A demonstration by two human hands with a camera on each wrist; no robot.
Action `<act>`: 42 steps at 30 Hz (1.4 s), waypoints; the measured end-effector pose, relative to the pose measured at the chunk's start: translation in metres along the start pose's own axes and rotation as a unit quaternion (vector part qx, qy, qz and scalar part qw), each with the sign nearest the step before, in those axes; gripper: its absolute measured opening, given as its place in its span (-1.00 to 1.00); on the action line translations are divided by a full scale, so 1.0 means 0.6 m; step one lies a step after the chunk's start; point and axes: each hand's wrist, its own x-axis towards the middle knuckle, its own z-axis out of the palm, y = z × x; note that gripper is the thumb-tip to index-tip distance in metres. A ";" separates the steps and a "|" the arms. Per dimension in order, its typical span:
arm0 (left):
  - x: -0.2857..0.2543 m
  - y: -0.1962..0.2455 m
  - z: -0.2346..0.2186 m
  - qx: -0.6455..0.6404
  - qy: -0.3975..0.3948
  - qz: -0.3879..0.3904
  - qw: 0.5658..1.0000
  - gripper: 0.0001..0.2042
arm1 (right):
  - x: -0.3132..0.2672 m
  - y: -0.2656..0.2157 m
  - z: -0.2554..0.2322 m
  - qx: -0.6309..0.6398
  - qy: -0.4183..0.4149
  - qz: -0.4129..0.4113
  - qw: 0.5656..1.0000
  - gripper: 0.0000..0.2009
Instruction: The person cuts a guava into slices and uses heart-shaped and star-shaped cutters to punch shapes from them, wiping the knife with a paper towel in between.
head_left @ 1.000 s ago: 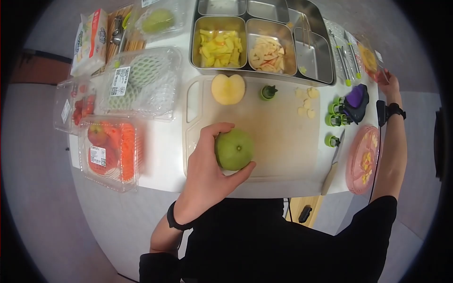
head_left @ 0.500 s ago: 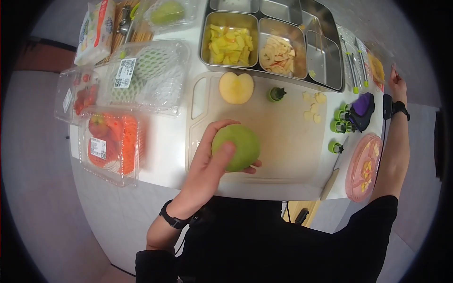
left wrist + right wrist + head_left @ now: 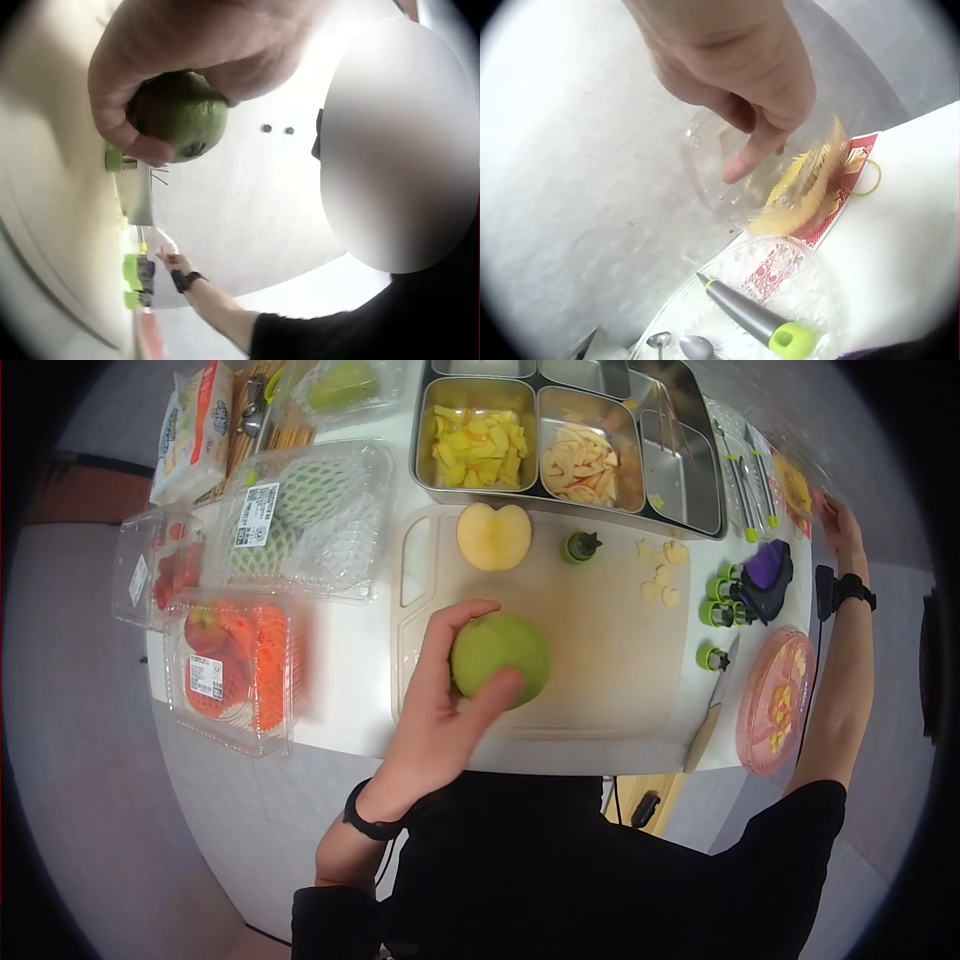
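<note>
My left hand [image 3: 425, 695] holds a round green fruit [image 3: 503, 650] above the cutting board [image 3: 590, 660], its thumb laid across the near side. In the left wrist view the end of the fruit [image 3: 201, 124] shows between thumb and fingers. At the far right, my right hand [image 3: 840, 525] reaches beyond the table's edge. The right wrist view has the right hand [image 3: 739, 71] at a clear plastic bag [image 3: 705, 180] with a crinkled yellow thing [image 3: 802, 199] in or behind it; I cannot tell whether its fingers pinch the plastic.
A halved apple [image 3: 494, 538], a green cutter [image 3: 580, 546] and small pale slices [image 3: 662, 575] lie on the board. Behind stands a metal tray [image 3: 575, 510] with cut fruit. Fruit boxes [image 3: 232, 680] fill the left. A knife [image 3: 710, 710] and pink plate [image 3: 760, 705] lie right.
My left hand has turned the green fruit, and its thumb has moved from the near edge onto the fruit's face. The right hand shifts slightly beside the clear plastic.
</note>
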 end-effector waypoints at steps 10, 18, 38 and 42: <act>0.003 -0.023 0.021 0.370 -0.024 0.181 0.911 -0.26 | -0.279 -0.022 0.034 0.053 -0.017 -0.015 0.998 -0.59; 0.003 -0.024 0.025 0.363 -0.027 0.171 0.915 -0.25 | -0.776 0.054 0.141 -0.290 -0.022 -0.190 0.938 -0.62; 0.005 -0.039 0.018 0.415 0.011 0.212 0.885 -0.25 | -0.905 0.259 0.187 -0.583 0.070 -0.168 0.792 -0.58; 0.007 -0.034 0.021 0.429 0.013 0.205 0.880 -0.24 | -0.902 0.259 0.182 -0.564 0.066 -0.162 0.807 -0.56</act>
